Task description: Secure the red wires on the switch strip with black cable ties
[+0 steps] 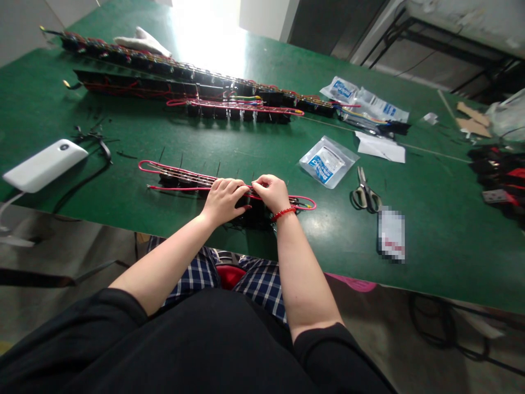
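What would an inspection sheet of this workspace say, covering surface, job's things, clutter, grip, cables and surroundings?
Surface: green table, with glare at the far edge.
Job's things: black wired strip near the front edge; similar strips farther back.
Clutter: scissors, clear pouches with blue print, white paper, white glove-like cloth, white device, pixelated item.
Grip: left hand and right hand close together on the black wired strip; exactly what each holds is too small to tell.
Cables: red cable along the strip, one end free at left; white cable at the white device.
Surroundings: black-framed table beyond; coiled black cable below at right.

Hands point(225, 200) point(272, 192) close together, fingers point(222, 184) bent, forearms point(302, 260) reaching forward.
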### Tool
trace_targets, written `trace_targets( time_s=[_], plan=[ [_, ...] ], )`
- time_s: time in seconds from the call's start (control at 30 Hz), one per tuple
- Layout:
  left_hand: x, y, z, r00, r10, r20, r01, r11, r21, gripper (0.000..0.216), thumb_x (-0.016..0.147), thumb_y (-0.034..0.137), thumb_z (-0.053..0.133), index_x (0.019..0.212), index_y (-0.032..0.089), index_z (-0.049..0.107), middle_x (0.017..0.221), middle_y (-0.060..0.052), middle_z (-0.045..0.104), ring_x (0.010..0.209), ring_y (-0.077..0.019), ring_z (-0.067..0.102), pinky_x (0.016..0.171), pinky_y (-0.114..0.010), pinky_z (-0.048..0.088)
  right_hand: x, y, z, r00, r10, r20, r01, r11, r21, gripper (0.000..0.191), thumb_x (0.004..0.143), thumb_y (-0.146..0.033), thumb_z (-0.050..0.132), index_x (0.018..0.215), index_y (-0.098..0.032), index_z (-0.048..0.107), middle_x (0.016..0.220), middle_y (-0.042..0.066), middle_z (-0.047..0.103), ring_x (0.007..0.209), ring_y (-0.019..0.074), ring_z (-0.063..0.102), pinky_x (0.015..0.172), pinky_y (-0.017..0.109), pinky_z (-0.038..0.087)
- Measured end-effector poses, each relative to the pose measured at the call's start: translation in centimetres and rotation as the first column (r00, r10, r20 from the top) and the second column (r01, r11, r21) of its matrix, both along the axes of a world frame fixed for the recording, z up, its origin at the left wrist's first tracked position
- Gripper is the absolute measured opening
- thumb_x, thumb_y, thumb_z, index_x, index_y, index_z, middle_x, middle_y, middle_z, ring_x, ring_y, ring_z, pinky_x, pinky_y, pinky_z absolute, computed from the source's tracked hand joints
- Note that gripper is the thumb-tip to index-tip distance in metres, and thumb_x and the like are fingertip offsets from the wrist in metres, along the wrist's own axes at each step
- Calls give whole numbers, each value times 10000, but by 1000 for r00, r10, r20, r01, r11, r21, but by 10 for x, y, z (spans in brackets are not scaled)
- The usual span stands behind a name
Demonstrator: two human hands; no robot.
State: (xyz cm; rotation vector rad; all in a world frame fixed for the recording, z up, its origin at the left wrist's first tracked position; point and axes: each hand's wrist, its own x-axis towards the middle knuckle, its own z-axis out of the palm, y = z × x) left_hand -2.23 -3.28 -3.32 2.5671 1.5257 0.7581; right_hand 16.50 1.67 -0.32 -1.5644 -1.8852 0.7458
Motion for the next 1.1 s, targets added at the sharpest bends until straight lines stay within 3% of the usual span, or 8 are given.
trace_targets(
  time_s=[0.6,1.1],
  plan=[
    [0,0,1,1000,6,-15,-5,1000,23,388,886,474,672,1216,272,649,1277,-83,660,1186,-314,560,1051,-490,386,1,0,-2,1000,14,-15,-14,1000,10,175,822,-301,642,682,-211,697,734,3,670,740,162,596,696,278,432],
    [-1,1,2,1000,-1,-2,1,1000,27,336,918,458,644,1205,284,673,1258,-75,671,1177,-305,570,1050,-489,394,7,-3,3,983,168,-70,-163,984,65,108,849,-270,676,830,-224,772,865,32,759,889,198,665,858,323,484]
  ],
)
